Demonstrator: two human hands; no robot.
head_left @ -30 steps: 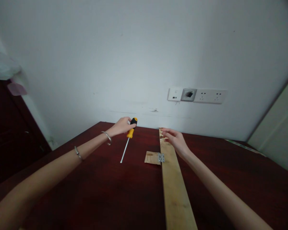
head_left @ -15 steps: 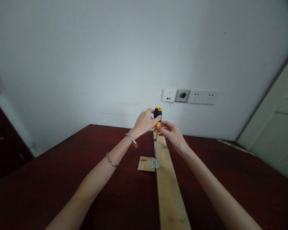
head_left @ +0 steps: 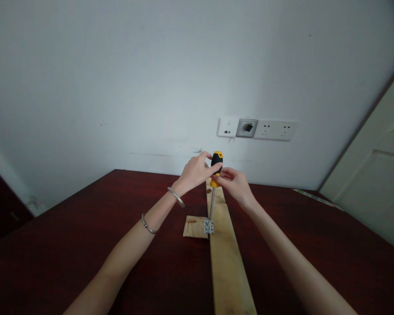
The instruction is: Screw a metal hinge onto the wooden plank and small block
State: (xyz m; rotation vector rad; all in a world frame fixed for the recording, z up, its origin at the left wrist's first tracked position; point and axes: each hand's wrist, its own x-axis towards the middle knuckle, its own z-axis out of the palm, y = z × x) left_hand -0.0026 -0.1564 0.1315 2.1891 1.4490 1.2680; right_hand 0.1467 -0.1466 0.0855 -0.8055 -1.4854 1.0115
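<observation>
A screwdriver (head_left: 215, 170) with a yellow and black handle stands almost upright, its metal tip on a small silver hinge (head_left: 208, 225). The hinge joins a long pale wooden plank (head_left: 226, 267) to a small wooden piece (head_left: 194, 226) on its left. My left hand (head_left: 194, 171) grips the handle from the left, fingers closed around it. My right hand (head_left: 235, 183) pinches the handle's lower part from the right. Both wrists hover above the plank's far end. Two bangles sit on my left forearm.
The wood lies on a dark red table (head_left: 85, 245) pushed against a white wall. A row of wall sockets (head_left: 258, 129) is mounted above the table's far edge. A pale door (head_left: 374, 175) stands at the right.
My left hand carried the screwdriver from the left side of the table to the hinge and stood it upright. My right hand rose from the plank's far end to the handle.
</observation>
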